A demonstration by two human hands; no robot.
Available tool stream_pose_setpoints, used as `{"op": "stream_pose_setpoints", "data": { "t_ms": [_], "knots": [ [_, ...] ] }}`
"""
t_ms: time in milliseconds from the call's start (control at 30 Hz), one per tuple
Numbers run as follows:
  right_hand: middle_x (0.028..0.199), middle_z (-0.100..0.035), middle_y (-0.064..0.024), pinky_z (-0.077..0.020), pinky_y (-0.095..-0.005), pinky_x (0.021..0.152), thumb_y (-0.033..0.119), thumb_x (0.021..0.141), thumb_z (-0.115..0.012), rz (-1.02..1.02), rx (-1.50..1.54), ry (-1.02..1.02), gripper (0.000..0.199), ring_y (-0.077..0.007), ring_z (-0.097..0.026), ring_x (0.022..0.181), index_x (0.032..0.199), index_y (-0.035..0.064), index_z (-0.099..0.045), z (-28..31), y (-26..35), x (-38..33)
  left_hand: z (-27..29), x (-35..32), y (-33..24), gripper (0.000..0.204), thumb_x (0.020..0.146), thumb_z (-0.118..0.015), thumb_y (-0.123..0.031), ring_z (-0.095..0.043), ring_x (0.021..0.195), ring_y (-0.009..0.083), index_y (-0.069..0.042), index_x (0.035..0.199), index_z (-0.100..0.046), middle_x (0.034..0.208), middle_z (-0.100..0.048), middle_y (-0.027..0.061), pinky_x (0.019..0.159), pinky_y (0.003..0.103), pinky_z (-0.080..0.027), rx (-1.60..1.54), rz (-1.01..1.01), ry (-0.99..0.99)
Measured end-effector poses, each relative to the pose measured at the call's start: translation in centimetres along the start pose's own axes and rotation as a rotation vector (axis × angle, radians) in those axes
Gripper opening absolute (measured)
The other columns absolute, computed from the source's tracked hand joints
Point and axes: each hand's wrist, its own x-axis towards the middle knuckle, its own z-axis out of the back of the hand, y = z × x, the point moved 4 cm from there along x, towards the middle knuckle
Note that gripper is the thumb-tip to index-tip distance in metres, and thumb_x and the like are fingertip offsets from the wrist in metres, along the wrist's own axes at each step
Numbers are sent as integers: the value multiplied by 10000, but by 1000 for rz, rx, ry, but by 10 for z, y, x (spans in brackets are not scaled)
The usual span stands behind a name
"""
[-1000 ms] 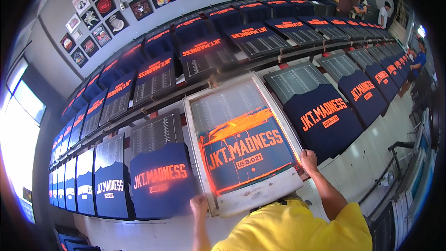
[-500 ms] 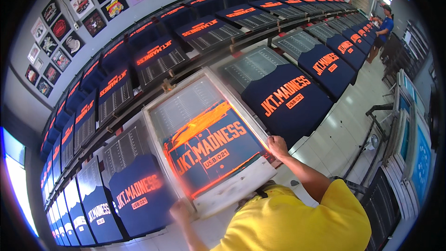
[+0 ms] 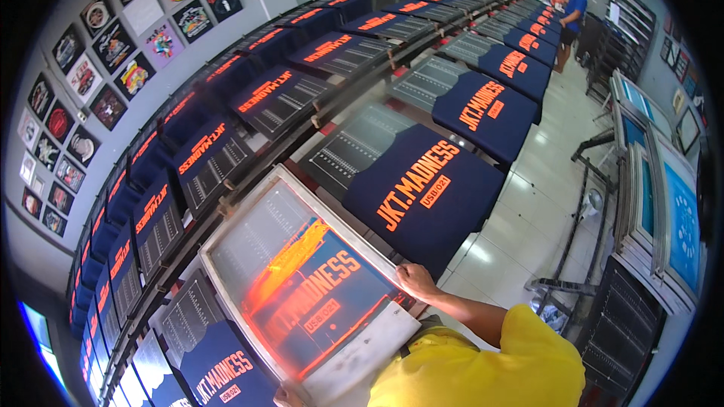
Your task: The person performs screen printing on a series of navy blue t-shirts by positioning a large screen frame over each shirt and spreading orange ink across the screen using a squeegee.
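A screen printing frame [image 3: 362,356] with a pale border lies tilted across the view in front of me. Orange ink [image 3: 292,260] is smeared over its mesh, and orange lettering on dark blue shows in the stencil area. My right hand [image 3: 416,280] is closed around the frame's right edge near the close corner. At the near left corner, my left hand [image 3: 290,394] grips the frame; the lower picture edge cuts it off. Right of the frame, a navy T-shirt [image 3: 460,200] with an orange print covers part of a grey pallet [image 3: 332,154]. Another printed navy shirt [image 3: 253,388] lies at the left.
Rows of pallets with printed shirts run along a long rail [image 3: 313,120]. Several blue-meshed screens [image 3: 679,218] lean at the right, near a black metal stand [image 3: 584,203]. A person in a blue shirt [image 3: 575,7] stands at the far aisle; others are farther back.
My view has swung to the right, so the frame and shirts appear lower and farther left. My right hand stays on the frame. My left hand, blurred before, now shows at its near corner.
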Motion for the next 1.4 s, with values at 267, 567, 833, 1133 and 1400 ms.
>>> {"op": "stream_pose_setpoints", "data": {
  "t_ms": [267,567,833,1133,1400],
  "knots": [
    [763,-636,-260,-486,-525,724,269,966,-467,145,-37,-64,348,-458,-628,752,852,-19,-626,-3,-4,3,-6,14,-8,479,971,-576,-218,-303,470,104,-4,557,-466,482,-389,-14,446,376,-220,-140,-161,-64],
    [1045,-667,-216,-500,-447,891,264,964,-559,323,96,-250,327,-391,-642,995,1101,-23,-635,19,22,-8,22,-15,-36,404,1010,-564,-335,-579,585,126,19,846,-670,687,-636,52,496,284,-435,-265,-237,-221],
    [1279,-608,-133,-441,-430,1031,277,886,-690,930,-303,244,434,-311,-542,1213,1243,42,-612,4,87,-110,55,-125,-103,391,998,-530,-280,-662,693,160,24,821,-701,782,-705,103,577,287,-496,-580,-141,511],
    [1315,-607,-72,-452,-452,1004,202,744,-726,1218,-818,513,634,-289,-564,1166,1344,99,-549,-32,94,-150,-31,-163,-104,483,1028,-498,-399,-676,884,177,21,1216,-644,1058,-715,108,718,313,-555,-501,-90,1044],
    [1021,-625,-92,-531,-441,830,141,712,-706,1218,-767,354,320,-295,-604,996,1006,64,-606,-52,151,-149,-85,-176,-121,580,1044,-458,-445,-651,860,169,-2,1418,-438,1152,-667,113,661,275,-497,-799,203,1126]
  ]
}}
